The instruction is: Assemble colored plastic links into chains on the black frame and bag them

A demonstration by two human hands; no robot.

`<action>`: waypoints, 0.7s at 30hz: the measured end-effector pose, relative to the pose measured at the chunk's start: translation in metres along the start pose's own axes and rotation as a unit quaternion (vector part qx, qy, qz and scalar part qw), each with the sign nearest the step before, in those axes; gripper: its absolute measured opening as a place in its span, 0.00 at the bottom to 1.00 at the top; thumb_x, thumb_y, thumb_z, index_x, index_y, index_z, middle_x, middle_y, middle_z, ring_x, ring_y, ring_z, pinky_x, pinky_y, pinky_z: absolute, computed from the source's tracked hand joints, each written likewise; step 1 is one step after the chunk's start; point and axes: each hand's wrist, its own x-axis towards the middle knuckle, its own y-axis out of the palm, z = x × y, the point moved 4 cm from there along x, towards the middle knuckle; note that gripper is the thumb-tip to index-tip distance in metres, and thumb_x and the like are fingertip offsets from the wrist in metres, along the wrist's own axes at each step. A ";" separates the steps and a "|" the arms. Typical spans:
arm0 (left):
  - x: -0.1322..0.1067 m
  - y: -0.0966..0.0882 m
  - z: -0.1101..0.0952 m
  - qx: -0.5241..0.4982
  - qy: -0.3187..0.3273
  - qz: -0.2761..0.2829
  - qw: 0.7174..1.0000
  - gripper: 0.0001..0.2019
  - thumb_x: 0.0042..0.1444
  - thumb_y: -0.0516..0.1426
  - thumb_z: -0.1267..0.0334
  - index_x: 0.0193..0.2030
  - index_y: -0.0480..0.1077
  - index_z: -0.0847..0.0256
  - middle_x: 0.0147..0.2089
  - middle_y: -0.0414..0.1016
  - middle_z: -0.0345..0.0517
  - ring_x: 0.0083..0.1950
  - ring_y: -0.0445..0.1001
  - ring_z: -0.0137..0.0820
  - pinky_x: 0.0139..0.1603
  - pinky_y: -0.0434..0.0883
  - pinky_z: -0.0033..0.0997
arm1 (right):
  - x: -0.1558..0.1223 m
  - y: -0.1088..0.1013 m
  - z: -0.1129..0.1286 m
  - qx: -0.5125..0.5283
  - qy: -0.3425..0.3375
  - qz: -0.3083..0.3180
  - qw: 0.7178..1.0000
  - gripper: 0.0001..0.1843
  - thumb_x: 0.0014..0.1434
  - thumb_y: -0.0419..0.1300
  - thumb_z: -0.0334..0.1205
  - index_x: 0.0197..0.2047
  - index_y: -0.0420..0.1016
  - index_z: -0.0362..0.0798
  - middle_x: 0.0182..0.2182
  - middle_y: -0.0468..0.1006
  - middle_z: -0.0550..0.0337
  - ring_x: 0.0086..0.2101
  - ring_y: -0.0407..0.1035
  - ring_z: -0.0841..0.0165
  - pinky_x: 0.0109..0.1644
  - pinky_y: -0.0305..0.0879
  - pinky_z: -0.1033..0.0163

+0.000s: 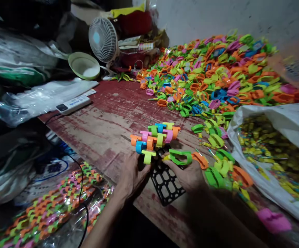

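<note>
A black plastic grid tray (166, 184) lies at the table's front edge, its far part filled with rows of orange, blue, pink, green and yellow plastic pieces (160, 139). My left hand (132, 172) grips the tray's left side, thumb beside a yellow piece. On the right, my right hand (188, 174) is closed on a green plastic toy band (180, 157) with a yellow end, held just over the tray. Fingers partly hide the yellow end. Nearest my right hand lie more loose pieces, among them an orange band (200, 160) and a green one (213, 176).
A big heap of colourful bands (206, 72) covers the back right. A white sack (273, 115) of small yellow parts stands at right. A fan (104, 39), a bowl (84, 65) and a white power strip (73, 104) sit at the left. Filled bags (48, 210) lie below the table.
</note>
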 end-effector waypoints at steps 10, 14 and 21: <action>0.001 -0.004 -0.010 0.007 0.019 -0.007 1.000 0.10 0.59 0.57 0.64 0.47 0.75 0.59 0.43 0.79 0.49 0.45 0.76 0.40 0.43 0.75 0.38 | 0.007 0.016 0.004 -0.085 -0.211 -0.006 0.974 0.10 0.61 0.62 0.41 0.43 0.84 0.50 0.37 0.86 0.55 0.36 0.81 0.61 0.39 0.78 0.62; 0.001 0.000 -0.003 -0.033 -0.012 -0.005 0.999 0.11 0.59 0.58 0.63 0.48 0.75 0.58 0.44 0.80 0.48 0.43 0.76 0.40 0.42 0.75 0.38 | 0.005 0.015 -0.003 -0.130 -0.150 -0.048 0.979 0.10 0.61 0.64 0.46 0.41 0.84 0.52 0.35 0.86 0.55 0.37 0.81 0.59 0.44 0.78 0.58; 0.001 0.001 -0.003 -0.046 -0.011 -0.004 0.999 0.10 0.59 0.58 0.61 0.46 0.74 0.57 0.44 0.80 0.46 0.45 0.76 0.40 0.44 0.74 0.38 | 0.003 0.019 0.015 -0.172 -0.179 0.022 0.969 0.14 0.64 0.55 0.41 0.44 0.83 0.54 0.36 0.84 0.57 0.37 0.79 0.60 0.42 0.76 0.58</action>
